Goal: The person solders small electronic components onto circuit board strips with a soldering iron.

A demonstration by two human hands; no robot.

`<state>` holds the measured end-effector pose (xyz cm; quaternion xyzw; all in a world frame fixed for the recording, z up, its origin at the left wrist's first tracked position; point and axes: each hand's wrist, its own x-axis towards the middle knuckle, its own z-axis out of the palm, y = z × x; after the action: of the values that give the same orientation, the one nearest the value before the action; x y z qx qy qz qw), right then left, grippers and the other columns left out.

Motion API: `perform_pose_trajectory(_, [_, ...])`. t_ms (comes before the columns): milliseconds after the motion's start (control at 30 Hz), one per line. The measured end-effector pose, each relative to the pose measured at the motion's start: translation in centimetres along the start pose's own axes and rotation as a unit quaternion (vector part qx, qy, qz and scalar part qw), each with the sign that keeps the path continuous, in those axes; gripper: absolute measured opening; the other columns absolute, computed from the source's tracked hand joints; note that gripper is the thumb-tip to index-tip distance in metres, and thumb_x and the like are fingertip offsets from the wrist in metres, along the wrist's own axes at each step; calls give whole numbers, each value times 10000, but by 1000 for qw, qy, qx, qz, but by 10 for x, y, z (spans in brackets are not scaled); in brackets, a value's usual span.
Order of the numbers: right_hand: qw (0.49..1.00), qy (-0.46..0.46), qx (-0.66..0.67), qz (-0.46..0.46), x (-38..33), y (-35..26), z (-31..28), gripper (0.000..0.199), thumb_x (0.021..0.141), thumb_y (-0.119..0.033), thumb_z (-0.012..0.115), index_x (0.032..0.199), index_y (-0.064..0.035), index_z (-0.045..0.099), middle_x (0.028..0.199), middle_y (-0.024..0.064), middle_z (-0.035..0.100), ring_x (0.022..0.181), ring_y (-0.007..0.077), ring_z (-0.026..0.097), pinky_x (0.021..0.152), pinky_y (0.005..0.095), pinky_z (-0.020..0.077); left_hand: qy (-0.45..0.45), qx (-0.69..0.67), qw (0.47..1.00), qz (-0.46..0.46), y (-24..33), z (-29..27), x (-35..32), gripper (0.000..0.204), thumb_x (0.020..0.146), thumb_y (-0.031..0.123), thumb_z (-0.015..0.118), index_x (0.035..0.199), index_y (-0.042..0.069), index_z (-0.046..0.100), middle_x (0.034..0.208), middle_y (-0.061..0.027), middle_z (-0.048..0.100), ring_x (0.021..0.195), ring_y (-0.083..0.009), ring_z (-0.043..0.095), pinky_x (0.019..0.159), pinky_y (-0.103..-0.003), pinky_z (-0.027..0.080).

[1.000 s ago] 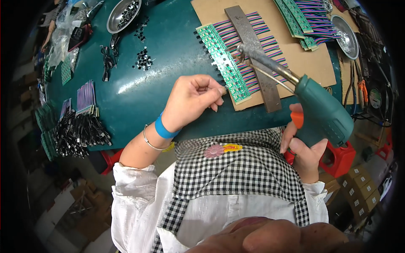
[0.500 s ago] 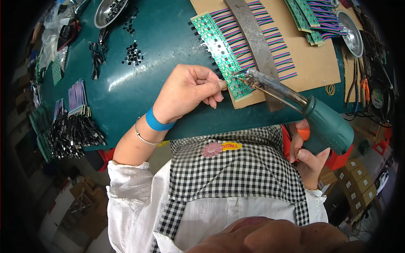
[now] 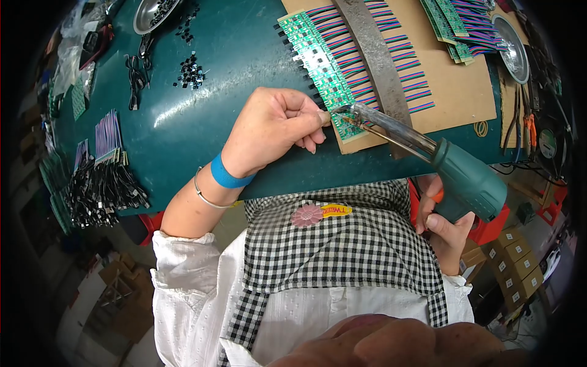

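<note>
Down at the near end of the green circuit board (image 3: pixel 318 67), we see the action draw together! About 1 second ago the soldering gun (image 3: pixel 468 180) had its tip up over the coloured wires (image 3: pixel 336 40); now it has dropped to the board, and we find it right beside the left fingertips. By our reading, that brings the work of both hands onto 1 small spot at the board's edge.

To the fingers, then! On the left hand (image 3: pixel 275 128), we have thumb and forefinger pressed together at that edge, the others curled in behind; whether they pinch a small part, we cannot tell. On the right hand (image 3: pixel 443 226), we see the fingers wrapped round the gun's handle, at the orange trigger (image 3: pixel 438 196); how far it is squeezed, we cannot tell either.

And the board? It lies aslant on the cardboard (image 3: pixel 455 92), black parts jutting along its left side, wires running out to the right beneath a heavy metal bar (image 3: pixel 373 55). Across the green table (image 3: pixel 232 61), well apart from the hands, we spot a loose pile of black parts (image 3: pixel 191 73) near a metal dish (image 3: pixel 147 15).
</note>
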<state>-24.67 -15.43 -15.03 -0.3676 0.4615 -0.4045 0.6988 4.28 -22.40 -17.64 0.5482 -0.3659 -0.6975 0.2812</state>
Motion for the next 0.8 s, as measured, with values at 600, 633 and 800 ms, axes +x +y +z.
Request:
perform_pose_trajectory(600, [999,18,-14,25,-2,2,-3,501,710,13,648,1141,96,408,821,163,527,538,186,548,449,256,475,9,7,1000,9,-3,1,0,128,834,83,594,791,-31,633,657,-73,630,534,-94,580,509,-191,472])
perform_pose_trajectory(633, [1000,20,-9,20,-2,3,-4,508,706,16,646,1147,93,405,810,161,524,533,184,544,447,256,473,8,6,1000,10,-3,1,0,129,834,84,595,790,-31,633,656,-73,630,535,-94,580,510,-190,471])
perform_pose_trajectory(800, [999,22,-14,39,-5,3,-1,530,697,23,636,1167,87,397,779,147,514,521,178,531,439,255,465,6,5,1000,12,-3,1,-1,131,833,88,596,785,-28,633,654,-70,629,537,-93,580,511,-188,466])
